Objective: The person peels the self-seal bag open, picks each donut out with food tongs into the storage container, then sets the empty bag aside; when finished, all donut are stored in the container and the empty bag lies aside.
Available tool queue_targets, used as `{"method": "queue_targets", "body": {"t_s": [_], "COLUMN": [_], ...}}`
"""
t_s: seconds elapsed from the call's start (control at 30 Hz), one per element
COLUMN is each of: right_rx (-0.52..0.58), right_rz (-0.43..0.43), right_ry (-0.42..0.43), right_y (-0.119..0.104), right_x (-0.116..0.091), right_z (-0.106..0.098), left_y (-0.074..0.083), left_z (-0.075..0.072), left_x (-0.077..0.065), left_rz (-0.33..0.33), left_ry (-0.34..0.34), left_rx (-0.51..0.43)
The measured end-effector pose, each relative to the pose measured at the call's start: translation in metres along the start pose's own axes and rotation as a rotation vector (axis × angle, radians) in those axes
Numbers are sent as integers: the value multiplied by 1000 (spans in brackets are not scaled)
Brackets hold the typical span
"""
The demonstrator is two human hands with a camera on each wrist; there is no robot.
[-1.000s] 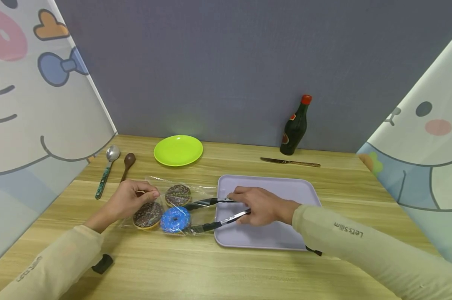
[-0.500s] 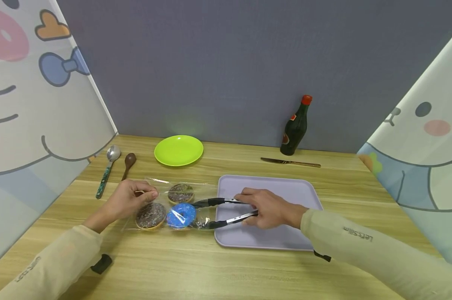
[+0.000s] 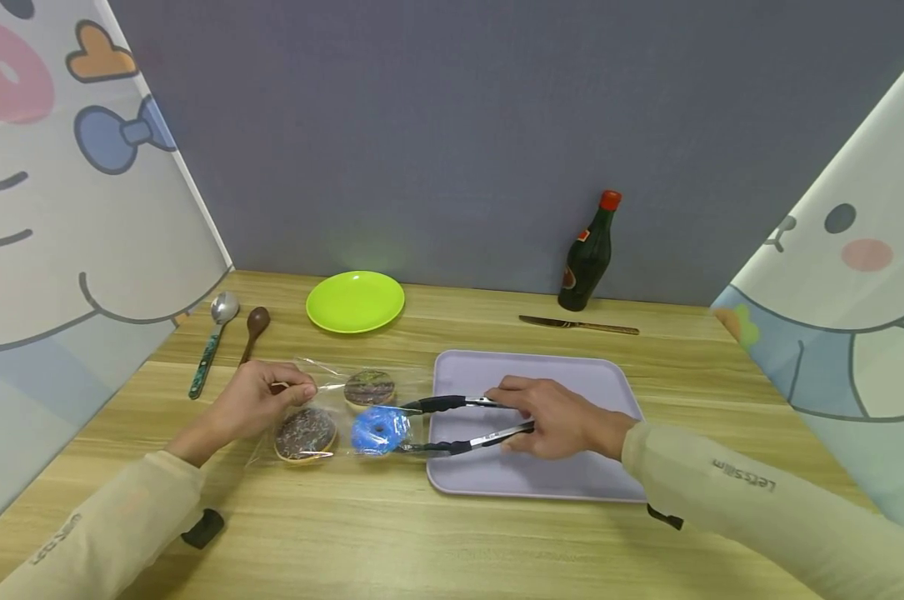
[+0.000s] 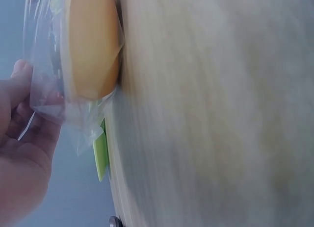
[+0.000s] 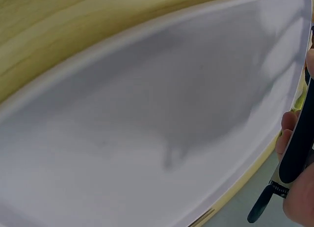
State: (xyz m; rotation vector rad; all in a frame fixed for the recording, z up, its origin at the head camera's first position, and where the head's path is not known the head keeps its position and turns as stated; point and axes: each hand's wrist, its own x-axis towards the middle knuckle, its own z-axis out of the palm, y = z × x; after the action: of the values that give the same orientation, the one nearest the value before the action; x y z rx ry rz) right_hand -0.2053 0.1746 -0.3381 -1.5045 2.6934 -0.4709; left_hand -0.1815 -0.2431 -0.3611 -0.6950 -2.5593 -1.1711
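Note:
My left hand pinches the edge of a clear plastic bag between thumb and fingers. Inside the bag are a chocolate donut near that hand, a second chocolate donut behind, and a blue sprinkled donut. The left wrist view shows the tan side of a donut through the film. My right hand grips a pair of black-and-silver tongs over the tray. The tong tips reach into the bag's right end, at the blue donut's right side. In the right wrist view, the tong handle lies in the palm.
A lilac tray lies right of the bag. At the back stand a green plate and a dark bottle, with a knife before it. A metal spoon and a brown wooden spoon lie left.
My right hand and the tongs have moved right, and the blue donut has slid right with the tips, toward the bag's opening end. My left hand has stayed at the bag's edge.

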Motion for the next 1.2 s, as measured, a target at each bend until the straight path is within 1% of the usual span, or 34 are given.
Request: {"method": "queue_targets", "body": {"t_s": [0.17,0.33,0.47,0.73,0.97,1.2], "right_rx": [43,70,77,63,46,44], "right_rz": [15,-1,-13,3,42,35], "right_ry": [-16,-20,-10,20,36,80], "right_y": [4,8,11,16,21,29], "right_x": [-4,-8,-13,-22,-32,-45], "right_z": [-4,-7,-8,-12,-13,-14], "left_y": [-1,0,1,2,3,1], "left_z": [0,1,0,1,0,0], "left_x": [0,0,0,2,2,2], "left_rz": [13,9,6,46,16,-9], "left_ry": [4,4,-3,-2,-1,4], "left_rx": [12,16,21,28,16,28]}}
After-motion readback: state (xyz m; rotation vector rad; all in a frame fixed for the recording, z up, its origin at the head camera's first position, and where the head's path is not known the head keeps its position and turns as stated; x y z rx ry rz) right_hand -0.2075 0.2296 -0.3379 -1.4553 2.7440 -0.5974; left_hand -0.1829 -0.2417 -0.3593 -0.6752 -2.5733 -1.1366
